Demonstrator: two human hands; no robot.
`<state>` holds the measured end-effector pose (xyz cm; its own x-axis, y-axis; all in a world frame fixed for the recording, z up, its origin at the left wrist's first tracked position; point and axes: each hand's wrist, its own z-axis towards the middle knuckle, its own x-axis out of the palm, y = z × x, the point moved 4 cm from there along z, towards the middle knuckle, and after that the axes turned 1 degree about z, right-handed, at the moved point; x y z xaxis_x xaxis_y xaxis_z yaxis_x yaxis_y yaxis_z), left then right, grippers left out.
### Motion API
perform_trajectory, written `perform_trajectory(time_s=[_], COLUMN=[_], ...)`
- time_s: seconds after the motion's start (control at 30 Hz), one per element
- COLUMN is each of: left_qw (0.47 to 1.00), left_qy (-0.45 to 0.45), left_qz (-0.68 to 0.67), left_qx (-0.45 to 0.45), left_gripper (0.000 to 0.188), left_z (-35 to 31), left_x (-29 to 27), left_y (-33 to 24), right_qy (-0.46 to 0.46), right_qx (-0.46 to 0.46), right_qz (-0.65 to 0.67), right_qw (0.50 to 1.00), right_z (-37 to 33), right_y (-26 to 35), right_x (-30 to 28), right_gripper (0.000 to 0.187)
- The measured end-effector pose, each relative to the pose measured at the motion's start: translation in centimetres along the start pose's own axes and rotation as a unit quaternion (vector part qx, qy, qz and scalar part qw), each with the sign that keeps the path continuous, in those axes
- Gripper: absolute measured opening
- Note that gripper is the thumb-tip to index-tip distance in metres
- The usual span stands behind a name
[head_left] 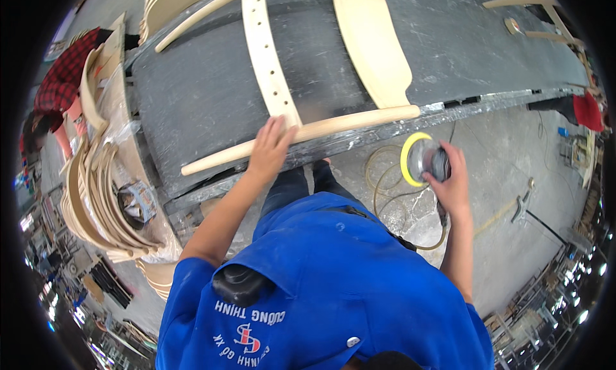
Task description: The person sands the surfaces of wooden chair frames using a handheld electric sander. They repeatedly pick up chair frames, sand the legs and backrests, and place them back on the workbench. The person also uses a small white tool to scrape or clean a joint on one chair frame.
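Right hand [454, 181] is closed around a handheld sander [428, 161] with a yellow pad, held off the bench edge over the concrete floor [513, 177], pad facing sideways, not touching any wood. Its yellowish hose [385, 177] loops on the floor just below, near the feet: likely snag or trip point if the tool swings up. Left hand [269, 149] lies flat, fingers spread, pressing on the round wooden rail [301, 134] at the near edge of the dark workbench [192, 100]; not wrapped around it. The rail belongs to a chair frame with a drilled slat [268, 56] and a wide back splat [375, 43] lying further up the bench. Risk: a flat palm alone may let the frame slide or roll once the pad bites, and fingers sit close to the sanding zone. Further left, stacked curved parts [96, 190] and another person in a red checked sleeve [64, 75].
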<state>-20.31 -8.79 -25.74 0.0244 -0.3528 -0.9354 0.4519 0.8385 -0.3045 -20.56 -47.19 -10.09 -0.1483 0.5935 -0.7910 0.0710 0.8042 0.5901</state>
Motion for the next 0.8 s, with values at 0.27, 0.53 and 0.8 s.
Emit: perform_trajectory(time_s=[0.27,0.53,0.8], left_qw=[0.971,0.593,0.547], left_qy=[-0.045,-0.028,0.013], left_qz=[-0.168,-0.646,-0.7], left_qx=[-0.163,-0.48,-0.459], left_gripper=[0.032,0.065,0.054], left_z=[0.2,17.3,21.7], left_x=[-1.4,4.3,6.5], left_y=[6.3,18.6,19.8], right_qy=[-0.024,0.037,0.031], right_qx=[-0.011,0.088,0.256], right_qz=[-0.037,-0.052,-0.043], right_qw=[0.999,0.994,0.965], right_z=[5.9,-0.4,-10.4], right_y=[2.9,2.2,-6.1], right_x=[-3.7,-0.8,3.9], right_gripper=[0.072,0.074,0.076])
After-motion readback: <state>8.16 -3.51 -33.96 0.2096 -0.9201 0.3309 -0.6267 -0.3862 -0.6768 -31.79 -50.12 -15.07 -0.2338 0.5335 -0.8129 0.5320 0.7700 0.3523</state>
